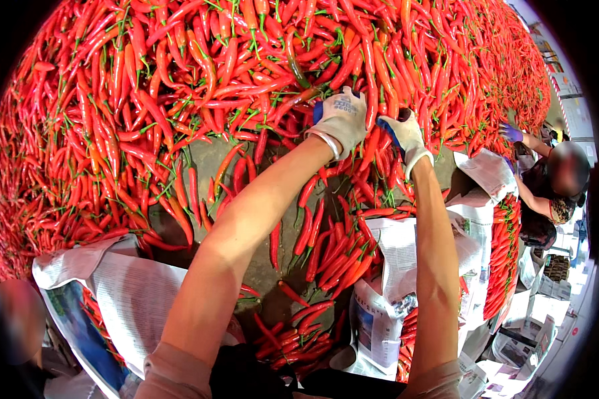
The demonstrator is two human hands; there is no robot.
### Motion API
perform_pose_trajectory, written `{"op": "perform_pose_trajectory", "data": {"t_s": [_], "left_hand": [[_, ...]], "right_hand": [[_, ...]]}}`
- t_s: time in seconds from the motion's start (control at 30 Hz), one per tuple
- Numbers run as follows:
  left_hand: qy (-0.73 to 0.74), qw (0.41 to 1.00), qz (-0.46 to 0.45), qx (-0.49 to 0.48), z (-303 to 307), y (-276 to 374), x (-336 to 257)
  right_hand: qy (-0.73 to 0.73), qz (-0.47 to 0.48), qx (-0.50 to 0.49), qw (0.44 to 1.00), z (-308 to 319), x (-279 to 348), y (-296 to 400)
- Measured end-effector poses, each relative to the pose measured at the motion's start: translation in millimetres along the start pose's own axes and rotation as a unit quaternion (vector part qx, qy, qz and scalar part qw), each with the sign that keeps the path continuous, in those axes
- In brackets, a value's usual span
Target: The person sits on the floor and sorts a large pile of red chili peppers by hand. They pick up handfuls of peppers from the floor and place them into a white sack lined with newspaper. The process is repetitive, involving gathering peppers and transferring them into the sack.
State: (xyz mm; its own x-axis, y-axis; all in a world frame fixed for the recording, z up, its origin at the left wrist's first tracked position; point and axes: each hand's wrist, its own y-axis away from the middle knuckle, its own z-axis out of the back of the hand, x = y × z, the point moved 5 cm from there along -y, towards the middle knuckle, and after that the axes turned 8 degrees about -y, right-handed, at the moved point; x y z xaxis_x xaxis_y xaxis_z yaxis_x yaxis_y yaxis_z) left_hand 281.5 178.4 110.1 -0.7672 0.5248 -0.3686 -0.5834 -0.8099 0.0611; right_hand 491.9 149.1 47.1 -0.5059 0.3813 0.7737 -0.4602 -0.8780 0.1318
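Note:
Both my hands wear pale work gloves with blue palms and reach into a big heap of red chili peppers (219,95). My left hand (343,119) rests back-up against the heap, its fingertips buried among the peppers beside a dark greenish one (295,70). Just to its right, my right hand (405,133) has curled fingers touching peppers at the heap's lower edge. Whether either hand grips a pepper is hidden by the gloves. Below them, loose peppers (339,249) lie on a grey-brown surface (264,249).
Left of me, a newspaper-lined container (135,284) holds peppers. Newspaper (379,319) also wraps peppers near my right forearm, with more packed peppers (503,254) beyond. A person (539,199) with purple gloves works at the heap on the right; another person (17,324) is at far left.

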Motion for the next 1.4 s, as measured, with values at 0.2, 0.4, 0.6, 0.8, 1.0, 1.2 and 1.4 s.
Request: {"op": "perform_pose_trajectory", "data": {"t_s": [0.2,0.4,0.6,0.8,1.0,1.2,1.4], "left_hand": [[0.154,0.986,0.068,0.021,-3.9,27.8,24.6],[0.345,0.921,0.161,-0.082,-39.9,122.9,80.4],[0.275,0.918,0.273,-0.081,-61.3,228.2,145.9],[0.153,0.911,0.254,-0.287,-4.2,255.1,148.3],[0.462,0.877,0.124,-0.054,-57.9,259.4,112.8],[0.725,0.612,0.287,-0.131,-123.4,269.9,171.4],[0.789,0.52,0.273,-0.183,-83.5,268.6,180.0]], "right_hand": [[-0.365,-0.05,0.007,0.93,-44.2,55.5,64.3],[-0.435,-0.115,0.127,0.884,-124.8,71.6,150.1],[-0.377,-0.132,0.207,0.893,-188.5,76.3,211.1],[-0.301,-0.06,-0.011,0.952,-154.7,6.3,228.3],[0.042,-0.026,0.129,0.99,-154.1,78.2,301.3],[-0.211,-0.048,0.181,0.959,-164.2,86.5,273.1],[0.317,0.066,0.193,0.926,-213.0,107.2,236.8]]}}
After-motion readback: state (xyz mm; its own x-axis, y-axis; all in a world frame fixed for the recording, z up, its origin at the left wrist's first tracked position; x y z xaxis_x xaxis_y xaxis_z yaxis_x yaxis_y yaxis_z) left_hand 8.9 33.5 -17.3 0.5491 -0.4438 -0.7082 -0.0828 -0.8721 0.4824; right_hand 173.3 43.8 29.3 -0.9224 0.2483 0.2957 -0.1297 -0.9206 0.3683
